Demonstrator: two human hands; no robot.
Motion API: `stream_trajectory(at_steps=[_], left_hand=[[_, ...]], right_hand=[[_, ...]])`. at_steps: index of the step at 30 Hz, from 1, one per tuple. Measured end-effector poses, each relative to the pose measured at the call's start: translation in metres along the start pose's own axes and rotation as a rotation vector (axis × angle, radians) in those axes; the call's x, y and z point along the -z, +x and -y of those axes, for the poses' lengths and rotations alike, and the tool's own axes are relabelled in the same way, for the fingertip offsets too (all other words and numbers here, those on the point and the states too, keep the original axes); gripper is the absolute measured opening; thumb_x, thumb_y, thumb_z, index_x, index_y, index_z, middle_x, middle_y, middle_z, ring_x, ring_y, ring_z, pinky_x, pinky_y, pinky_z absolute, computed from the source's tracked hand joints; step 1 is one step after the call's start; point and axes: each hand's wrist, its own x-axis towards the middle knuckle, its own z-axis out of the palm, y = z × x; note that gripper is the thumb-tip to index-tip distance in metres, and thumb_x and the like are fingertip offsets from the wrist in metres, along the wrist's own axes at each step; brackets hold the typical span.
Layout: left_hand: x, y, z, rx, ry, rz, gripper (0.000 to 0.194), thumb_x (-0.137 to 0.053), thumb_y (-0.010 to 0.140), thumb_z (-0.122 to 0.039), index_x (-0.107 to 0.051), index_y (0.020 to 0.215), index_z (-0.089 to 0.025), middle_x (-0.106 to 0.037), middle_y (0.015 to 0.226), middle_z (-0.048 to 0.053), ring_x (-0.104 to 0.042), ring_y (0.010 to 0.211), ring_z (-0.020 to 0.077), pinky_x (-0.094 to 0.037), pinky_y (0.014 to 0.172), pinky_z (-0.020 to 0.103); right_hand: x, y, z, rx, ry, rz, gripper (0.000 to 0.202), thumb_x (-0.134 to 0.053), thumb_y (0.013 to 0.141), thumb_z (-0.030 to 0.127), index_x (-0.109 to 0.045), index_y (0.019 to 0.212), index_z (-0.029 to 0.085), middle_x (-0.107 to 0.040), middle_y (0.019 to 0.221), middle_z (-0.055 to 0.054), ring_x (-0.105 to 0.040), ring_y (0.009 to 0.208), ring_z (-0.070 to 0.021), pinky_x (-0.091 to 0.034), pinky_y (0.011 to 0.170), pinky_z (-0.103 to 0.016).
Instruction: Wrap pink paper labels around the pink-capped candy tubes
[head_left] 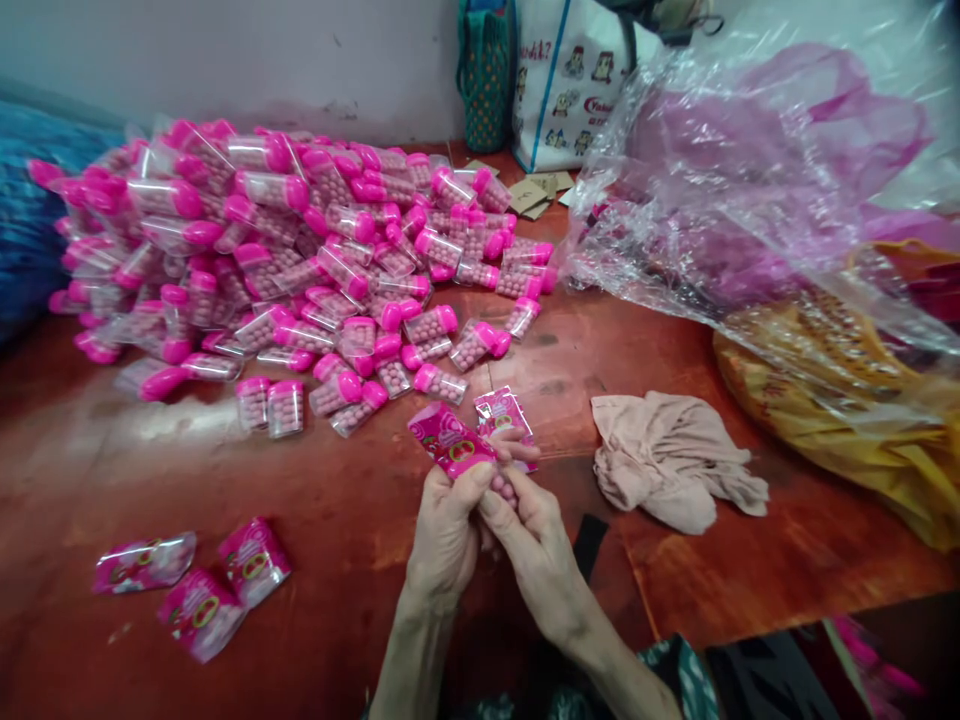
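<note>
Near the middle of the view, my left hand (446, 525) pinches a pink printed sleeve (450, 442) between thumb and fingers. Close against it, my right hand (531, 520) has its thumb and forefinger on the lower end, where pink balls of a small clear container show. Some fingers are hidden behind the item. Just beyond my hands lie more pink printed sleeves (504, 408), flat on the red surface. Three wrapped containers (255, 562) rest at the lower left. A large heap of clear containers with bright pink caps (274, 190) fills the back left.
A crumpled beige cloth (675, 460) lies right of my hands. Clear and pink plastic bags (757, 180) and a yellow bag (832, 390) occupy the right side. A white printed bag (574, 90) and a green bag (487, 80) stand by the wall. Blue plastic (34, 210) sits far left.
</note>
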Motion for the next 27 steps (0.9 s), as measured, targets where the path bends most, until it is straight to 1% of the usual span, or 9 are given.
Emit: stream_trajectory(at_steps=[2,5,7,11,16,19,22,24,27], left_hand=[[0.002,0.001,-0.001,-0.024,-0.046,-0.029,0.021,-0.052,0.078,-0.029,-0.065,0.085,-0.015,-0.068,0.084,0.008,-0.061,0.063,0.0156,-0.043,0.049,0.022],[0.004,0.002,-0.002,-0.079,-0.054,-0.053,0.023,-0.049,0.080,-0.029,-0.065,0.080,-0.014,-0.069,0.084,0.009,-0.063,0.076,0.0191,-0.047,0.057,0.023],[0.004,0.002,-0.001,-0.057,-0.010,-0.078,0.021,-0.052,0.077,-0.028,-0.066,0.074,-0.013,-0.069,0.081,0.009,-0.063,0.072,0.0190,-0.047,0.055,0.023],[-0.001,0.000,0.001,0.069,0.064,-0.127,0.022,-0.059,0.070,-0.033,-0.067,0.072,-0.012,-0.069,0.075,0.011,-0.061,0.053,0.0171,-0.043,0.042,0.023],[0.000,-0.004,-0.001,0.069,0.048,-0.018,0.021,-0.058,0.072,-0.031,-0.063,0.063,-0.014,-0.068,0.076,0.010,-0.061,0.056,0.0161,-0.042,0.038,0.019],[0.008,-0.005,0.001,0.097,0.087,0.037,0.022,-0.053,0.077,-0.032,-0.065,0.077,-0.013,-0.067,0.077,0.008,-0.051,0.039,0.0084,-0.035,0.028,0.017],[0.014,-0.007,0.006,0.110,0.123,-0.022,0.032,-0.051,0.079,-0.039,-0.063,0.093,-0.013,-0.064,0.061,0.003,-0.036,0.026,0.0034,-0.029,0.023,0.015],[0.014,-0.007,0.007,0.057,0.095,-0.074,0.039,-0.049,0.079,-0.044,-0.061,0.098,-0.013,-0.064,0.057,0.003,-0.035,0.026,0.0032,-0.030,0.023,0.013],[0.011,-0.005,0.004,-0.015,0.040,-0.099,0.039,-0.048,0.080,-0.042,-0.059,0.102,-0.013,-0.068,0.072,0.008,-0.042,0.029,0.0041,-0.031,0.024,0.013]], right_hand=[[0.000,0.002,-0.001,-0.010,-0.060,0.013,0.023,-0.046,0.086,0.037,-0.052,0.076,0.017,-0.043,0.063,0.004,-0.039,0.054,-0.0082,-0.031,0.048,-0.019],[-0.001,0.003,-0.005,-0.047,-0.097,0.051,0.025,-0.045,0.087,0.037,-0.051,0.075,0.017,-0.042,0.058,0.005,-0.037,0.050,-0.0073,-0.029,0.046,-0.019],[-0.002,0.002,-0.007,-0.058,-0.066,0.055,0.025,-0.044,0.087,0.038,-0.051,0.076,0.017,-0.042,0.058,0.005,-0.037,0.049,-0.0068,-0.029,0.044,-0.019],[-0.002,-0.001,-0.008,-0.061,0.000,0.009,0.024,-0.045,0.087,0.038,-0.052,0.077,0.017,-0.039,0.053,0.007,-0.036,0.046,-0.0068,-0.029,0.042,-0.019],[-0.003,-0.004,-0.011,-0.055,0.120,0.013,0.023,-0.046,0.087,0.036,-0.050,0.074,0.017,-0.037,0.049,0.007,-0.035,0.043,-0.0063,-0.026,0.040,-0.019],[-0.007,0.000,-0.016,-0.068,0.266,0.045,0.026,-0.047,0.086,0.037,-0.047,0.069,0.017,-0.036,0.045,0.008,-0.032,0.039,-0.0052,-0.025,0.038,-0.018],[-0.012,0.006,-0.019,-0.121,0.401,0.051,0.028,-0.045,0.086,0.041,-0.045,0.071,0.018,-0.035,0.045,0.009,-0.030,0.035,-0.0047,-0.025,0.035,-0.018],[-0.014,0.007,-0.018,-0.140,0.399,0.038,0.029,-0.043,0.086,0.044,-0.045,0.074,0.018,-0.035,0.045,0.009,-0.029,0.034,-0.0046,-0.025,0.033,-0.017],[-0.016,0.006,-0.017,-0.112,0.260,0.010,0.030,-0.041,0.088,0.042,-0.046,0.072,0.017,-0.035,0.045,0.009,-0.029,0.036,-0.0045,-0.024,0.035,-0.017]])
